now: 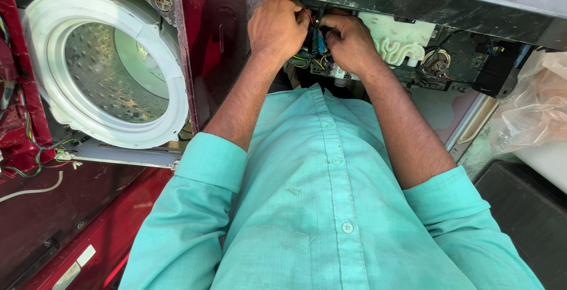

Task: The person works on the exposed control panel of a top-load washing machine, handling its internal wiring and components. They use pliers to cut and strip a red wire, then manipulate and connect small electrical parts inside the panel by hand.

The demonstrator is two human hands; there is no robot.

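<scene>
Coloured wires [314,45] between both hands, left hand [276,27] and right hand [348,41] pinching them.

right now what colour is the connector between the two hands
Blue, the small connector pinched among the wires between the left hand and right hand; head view shows it.
</scene>
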